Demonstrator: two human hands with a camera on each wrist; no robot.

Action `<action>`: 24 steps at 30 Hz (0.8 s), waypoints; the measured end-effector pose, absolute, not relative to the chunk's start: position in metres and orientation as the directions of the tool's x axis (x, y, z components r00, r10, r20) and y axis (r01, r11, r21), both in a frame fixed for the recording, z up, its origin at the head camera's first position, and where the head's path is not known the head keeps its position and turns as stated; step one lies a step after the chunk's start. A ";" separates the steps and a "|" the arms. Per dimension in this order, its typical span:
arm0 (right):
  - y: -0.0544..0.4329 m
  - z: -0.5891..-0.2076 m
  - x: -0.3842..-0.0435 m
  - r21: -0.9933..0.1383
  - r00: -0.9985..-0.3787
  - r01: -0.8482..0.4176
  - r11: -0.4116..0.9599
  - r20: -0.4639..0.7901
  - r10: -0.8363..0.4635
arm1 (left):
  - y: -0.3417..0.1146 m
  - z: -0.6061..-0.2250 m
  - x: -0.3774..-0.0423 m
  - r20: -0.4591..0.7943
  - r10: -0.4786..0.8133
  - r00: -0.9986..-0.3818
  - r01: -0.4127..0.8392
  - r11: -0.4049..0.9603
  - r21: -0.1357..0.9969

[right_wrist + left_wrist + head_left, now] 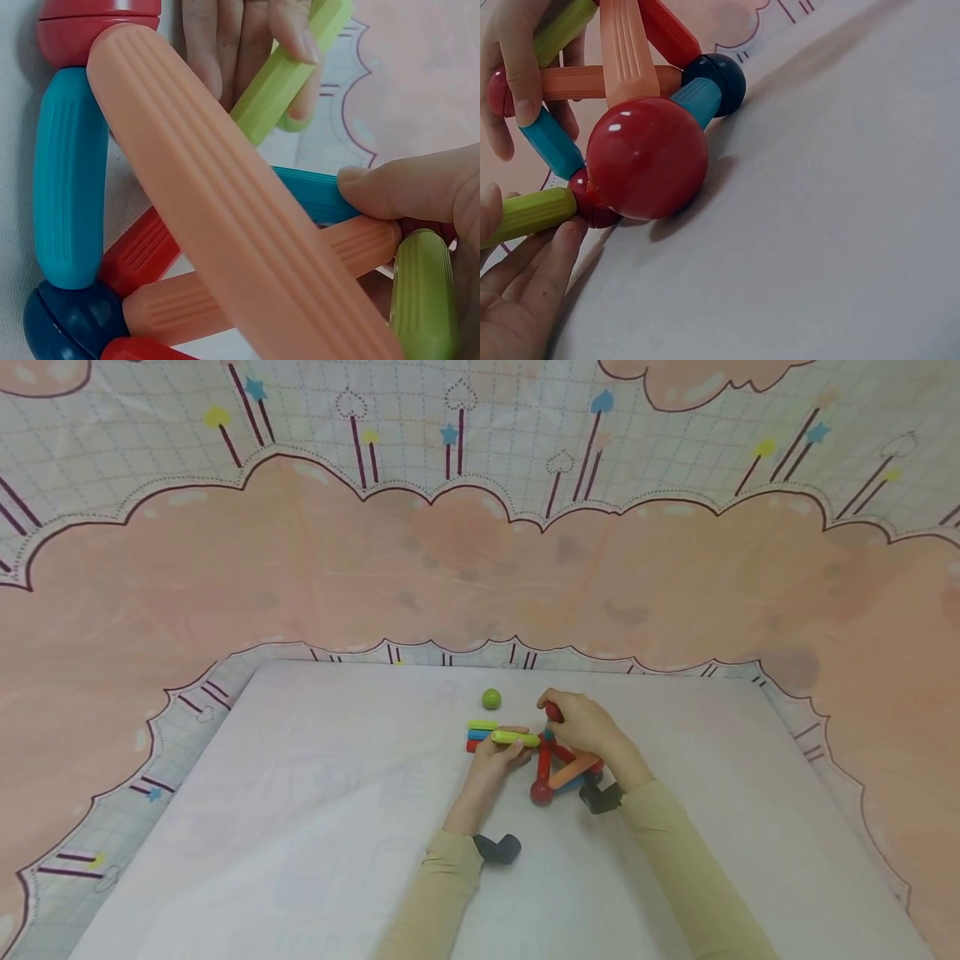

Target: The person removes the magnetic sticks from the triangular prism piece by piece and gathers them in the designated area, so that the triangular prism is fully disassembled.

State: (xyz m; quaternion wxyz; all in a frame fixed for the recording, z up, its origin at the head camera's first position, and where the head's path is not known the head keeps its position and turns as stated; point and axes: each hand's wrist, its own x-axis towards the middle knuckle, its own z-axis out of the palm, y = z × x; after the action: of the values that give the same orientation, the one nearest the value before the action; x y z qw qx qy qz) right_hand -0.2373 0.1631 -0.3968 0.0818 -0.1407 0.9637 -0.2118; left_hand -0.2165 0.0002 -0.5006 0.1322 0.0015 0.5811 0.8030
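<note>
A toy structure of ridged sticks and balls stands on the table, with a large red ball [542, 792] towards me and a dark blue ball [724, 82] at another corner. My right hand [588, 724] grips its upper part around a red ball [553, 712], the thumb lying on a blue stick [311, 191]. Orange sticks [225, 172] and red sticks join other corners. My left hand [495, 764] pinches a yellow-green stick [515, 738] between thumb and fingers. In the left wrist view, that stick's end meets a lower red ball [592, 201], with fingertips just below it.
Beyond my left hand lie a yellow-green stick [482, 725], a blue stick [478, 735] and a red stick [472, 746] side by side. A green ball [491, 698] sits farther back. The white table [300, 793] meets a patterned cloth [450, 577] behind.
</note>
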 end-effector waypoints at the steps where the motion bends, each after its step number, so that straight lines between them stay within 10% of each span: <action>1: 0.163 -0.396 -0.237 -0.431 -0.947 -0.236 0.871 -0.099 -0.305 | 0.000 -0.501 -0.217 -0.155 0.216 -0.964 -0.216 -0.297 0.930; 24: 0.163 -0.392 -0.237 -0.432 -0.945 -0.222 0.874 -0.124 -0.301 | -0.012 -0.488 -0.216 -0.124 0.156 -0.980 -0.162 -0.267 0.950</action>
State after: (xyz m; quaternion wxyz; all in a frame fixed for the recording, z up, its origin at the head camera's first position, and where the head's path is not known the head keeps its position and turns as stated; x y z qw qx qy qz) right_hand -0.2368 0.1633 -0.3922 0.0942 -0.1357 0.9634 -0.2111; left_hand -0.2163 -0.0119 -0.4875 0.0998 -0.0028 0.5971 0.7960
